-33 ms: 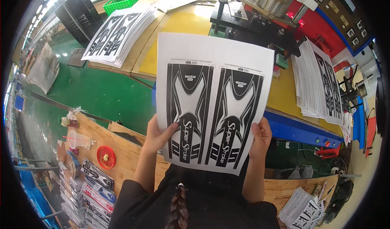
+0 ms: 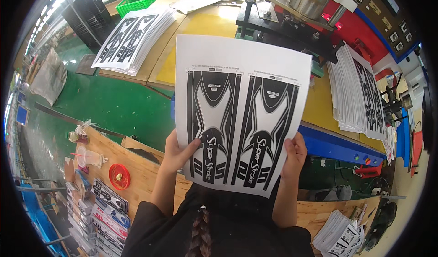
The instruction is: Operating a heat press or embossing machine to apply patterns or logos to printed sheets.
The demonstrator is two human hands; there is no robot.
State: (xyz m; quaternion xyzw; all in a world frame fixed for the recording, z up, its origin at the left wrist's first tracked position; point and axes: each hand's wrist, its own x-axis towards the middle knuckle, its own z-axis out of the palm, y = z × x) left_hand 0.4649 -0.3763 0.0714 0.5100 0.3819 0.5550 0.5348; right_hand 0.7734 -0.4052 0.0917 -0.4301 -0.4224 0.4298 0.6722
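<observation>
A white printed sheet (image 2: 244,54) with two black, white and grey panels side by side is held up in front of me. My left hand (image 2: 179,153) grips its lower left edge, thumb lying on the printed face and fingers behind. On the opposite edge my right hand (image 2: 294,156) pinches the paper in the same way, its thumb on the front. The sheet bows slightly between the hands. Whether it is a single sheet or more cannot be seen.
Beyond stands a yellow-topped bench (image 2: 319,104) with a press machine (image 2: 292,24). Stacks of similar sheets lie to its left (image 2: 130,42) and right (image 2: 358,90). A wooden table (image 2: 150,175) nearer me carries a red dish (image 2: 119,177), a plastic cup (image 2: 86,156) and printed pieces (image 2: 109,216).
The sheet has shifted slightly, its upper right corner moving a little to the right. My right hand has moved slightly right with it, and both hands keep their hold.
</observation>
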